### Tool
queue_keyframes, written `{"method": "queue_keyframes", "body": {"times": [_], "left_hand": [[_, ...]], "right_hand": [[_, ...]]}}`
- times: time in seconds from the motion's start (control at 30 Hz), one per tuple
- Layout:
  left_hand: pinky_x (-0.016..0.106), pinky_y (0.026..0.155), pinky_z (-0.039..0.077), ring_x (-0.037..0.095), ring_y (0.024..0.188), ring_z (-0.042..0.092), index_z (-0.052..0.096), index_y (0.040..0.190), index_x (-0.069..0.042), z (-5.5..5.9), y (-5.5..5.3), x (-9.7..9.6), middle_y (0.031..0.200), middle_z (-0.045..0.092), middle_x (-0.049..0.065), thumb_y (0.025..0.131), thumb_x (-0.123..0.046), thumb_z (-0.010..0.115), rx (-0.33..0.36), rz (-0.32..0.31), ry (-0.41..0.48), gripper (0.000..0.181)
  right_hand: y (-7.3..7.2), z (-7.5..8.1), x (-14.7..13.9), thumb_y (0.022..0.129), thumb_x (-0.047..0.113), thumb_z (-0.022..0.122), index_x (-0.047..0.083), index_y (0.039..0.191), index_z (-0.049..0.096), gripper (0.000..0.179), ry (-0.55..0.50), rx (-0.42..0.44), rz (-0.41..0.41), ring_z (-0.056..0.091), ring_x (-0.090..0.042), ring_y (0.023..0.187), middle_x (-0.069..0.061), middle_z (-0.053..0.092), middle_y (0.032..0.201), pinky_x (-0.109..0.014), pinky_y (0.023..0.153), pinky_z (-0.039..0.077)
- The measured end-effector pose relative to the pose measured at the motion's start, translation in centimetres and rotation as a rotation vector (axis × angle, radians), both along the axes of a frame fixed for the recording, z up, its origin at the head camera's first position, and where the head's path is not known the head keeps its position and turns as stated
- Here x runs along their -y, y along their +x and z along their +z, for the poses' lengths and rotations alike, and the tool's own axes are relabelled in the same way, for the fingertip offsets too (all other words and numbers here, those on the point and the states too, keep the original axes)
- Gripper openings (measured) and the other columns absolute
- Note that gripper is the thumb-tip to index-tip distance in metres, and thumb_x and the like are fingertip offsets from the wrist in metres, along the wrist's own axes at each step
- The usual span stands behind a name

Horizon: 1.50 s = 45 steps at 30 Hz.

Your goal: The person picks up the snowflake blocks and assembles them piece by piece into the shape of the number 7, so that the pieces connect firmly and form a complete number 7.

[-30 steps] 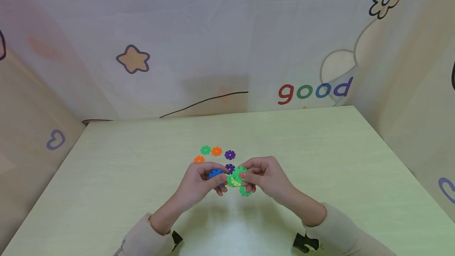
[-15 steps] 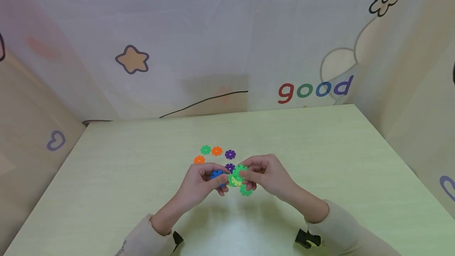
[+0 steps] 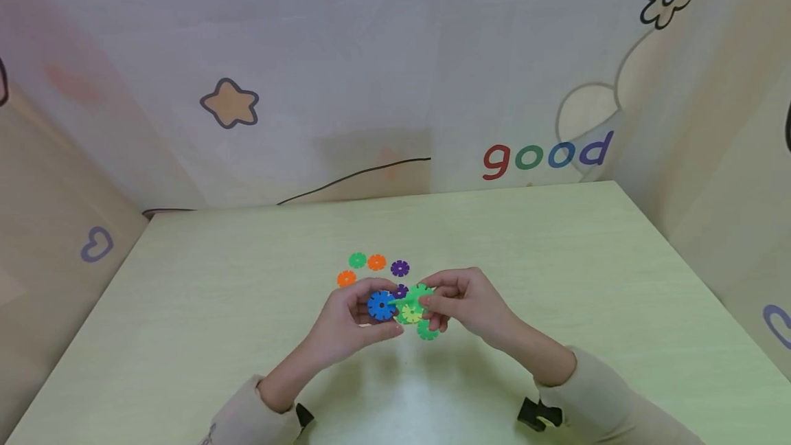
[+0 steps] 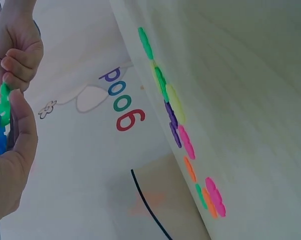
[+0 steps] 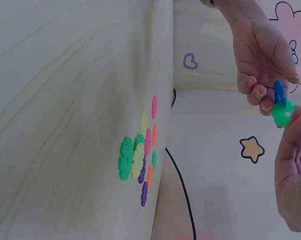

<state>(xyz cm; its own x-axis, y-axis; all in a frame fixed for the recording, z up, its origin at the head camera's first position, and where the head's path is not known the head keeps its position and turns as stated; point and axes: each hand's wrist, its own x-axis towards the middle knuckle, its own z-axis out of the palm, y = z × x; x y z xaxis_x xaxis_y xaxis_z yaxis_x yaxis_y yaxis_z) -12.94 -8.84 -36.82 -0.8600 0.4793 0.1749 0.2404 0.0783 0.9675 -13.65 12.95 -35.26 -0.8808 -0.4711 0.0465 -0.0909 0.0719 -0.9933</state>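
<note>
Between the two hands is a small chain of notched plastic snowflake discs: a blue disc (image 3: 381, 305) at the left joined to green discs (image 3: 421, 293). My right hand (image 3: 465, 304) pinches the green end between thumb and fingers. The left hand (image 3: 352, 314) lies around the blue disc, its fingers behind the disc and its thumb spread apart below. In the right wrist view the blue disc (image 5: 279, 93) appears edge-on near the left fingertips, joined to a green disc (image 5: 283, 114). Both hands are raised over the table.
Loose discs lie on the pale table (image 3: 247, 307) beyond and beneath the hands: orange (image 3: 347, 278), purple (image 3: 399, 268), green (image 3: 428, 329) and yellow (image 3: 411, 313). Pink discs (image 4: 186, 141) show in the left wrist view. A printed curtain (image 3: 371, 74) stands behind the table.
The left thumb has come off the blue disc and moved down, so the disc's face now shows. The joined discs have turned slightly; the right hand keeps its pinch.
</note>
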Motion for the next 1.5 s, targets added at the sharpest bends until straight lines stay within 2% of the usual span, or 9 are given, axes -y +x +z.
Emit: {"method": "queue_keyframes", "body": {"times": [0.07,0.17,0.33,0.53,0.7,0.83,0.97,1.23,1.5], "left_hand": [[0.027,0.073,0.053,0.017,0.08,0.064,0.057,0.111,0.003,0.0,0.0,0.1,0.1,0.063,0.018,0.077,-0.005,0.072,-0.039,0.024,-0.049,0.038],[0.026,0.072,0.053,0.014,0.079,0.065,0.059,0.108,0.001,0.0,0.0,0.1,0.098,0.064,0.018,0.077,-0.006,0.072,-0.091,0.052,-0.098,0.035],[0.025,0.068,0.053,0.013,0.074,0.065,0.061,0.105,0.002,0.0,0.0,0.2,0.093,0.065,0.02,0.076,-0.006,0.072,-0.147,0.071,-0.092,0.032],[0.027,0.068,0.054,0.013,0.073,0.064,0.061,0.104,0.003,0.0,-0.1,0.6,0.091,0.065,0.02,0.076,-0.006,0.072,-0.133,0.094,-0.099,0.031],[0.027,0.068,0.054,0.013,0.072,0.064,0.061,0.105,0.004,0.1,-0.1,0.9,0.09,0.066,0.016,0.075,-0.003,0.072,-0.124,0.108,-0.108,0.032],[0.028,0.068,0.054,0.013,0.072,0.064,0.061,0.105,0.004,0.1,-0.1,1.1,0.089,0.066,0.014,0.076,-0.003,0.072,-0.129,0.105,-0.097,0.032],[0.031,0.068,0.054,0.013,0.073,0.063,0.061,0.105,0.005,0.1,-0.1,1.2,0.089,0.066,0.013,0.076,-0.002,0.072,-0.134,0.1,-0.087,0.032],[0.029,0.067,0.054,0.012,0.072,0.063,0.06,0.105,0.005,0.1,-0.3,1.3,0.088,0.066,0.014,0.076,-0.003,0.071,-0.142,0.094,-0.087,0.032],[0.027,0.067,0.054,0.012,0.073,0.062,0.06,0.106,0.007,0.0,-0.5,2.0,0.088,0.066,0.014,0.078,-0.005,0.071,-0.158,0.108,-0.09,0.033]], "right_hand": [[0.0,-0.1,-0.1,0.086,0.004,0.061,-0.013,0.103,0.059,0.025,-0.008,0.008,0.002,0.061,-0.014,0.055,-0.023,0.062,0.071,-0.028,0.055,0.053],[0.0,-0.1,-0.1,0.086,0.005,0.061,-0.014,0.104,0.059,0.026,-0.009,0.024,0.0,0.061,-0.014,0.055,-0.019,0.063,0.071,-0.027,0.056,0.053],[-0.1,0.0,-0.5,0.087,0.006,0.06,-0.013,0.111,0.056,0.031,0.001,0.041,0.017,0.061,-0.014,0.057,-0.012,0.064,0.072,-0.027,0.057,0.053],[-0.7,-0.3,-1.5,0.09,0.01,0.057,-0.008,0.114,0.057,0.03,0.096,0.009,0.048,0.061,-0.022,0.061,-0.021,0.062,0.077,-0.029,0.059,0.053],[-1.3,-1.3,-2.2,0.084,0.008,0.065,-0.006,0.11,0.06,0.03,0.24,-0.052,0.062,0.061,-0.031,0.067,-0.01,0.063,0.077,-0.029,0.059,0.052],[-1.8,-2.4,-2.5,0.078,0.009,0.071,-0.005,0.105,0.063,0.031,0.357,-0.135,0.072,0.058,-0.022,0.069,-0.002,0.061,0.076,-0.026,0.061,0.05],[-2.4,-3.3,-2.7,0.074,0.01,0.074,-0.003,0.1,0.066,0.03,0.427,-0.2,0.05,0.054,-0.015,0.07,-0.002,0.059,0.076,-0.025,0.064,0.049],[-3.3,-5.7,-2.4,0.069,0.011,0.079,0.001,0.097,0.068,0.033,0.512,-0.159,-0.017,0.048,-0.016,0.069,-0.001,0.056,0.077,-0.025,0.061,0.042],[-3.0,-6.9,-1.8,0.064,0.014,0.082,0.006,0.093,0.07,0.033,0.589,-0.197,-0.035,0.046,-0.016,0.072,0.002,0.055,0.077,-0.024,0.062,0.04]]}}
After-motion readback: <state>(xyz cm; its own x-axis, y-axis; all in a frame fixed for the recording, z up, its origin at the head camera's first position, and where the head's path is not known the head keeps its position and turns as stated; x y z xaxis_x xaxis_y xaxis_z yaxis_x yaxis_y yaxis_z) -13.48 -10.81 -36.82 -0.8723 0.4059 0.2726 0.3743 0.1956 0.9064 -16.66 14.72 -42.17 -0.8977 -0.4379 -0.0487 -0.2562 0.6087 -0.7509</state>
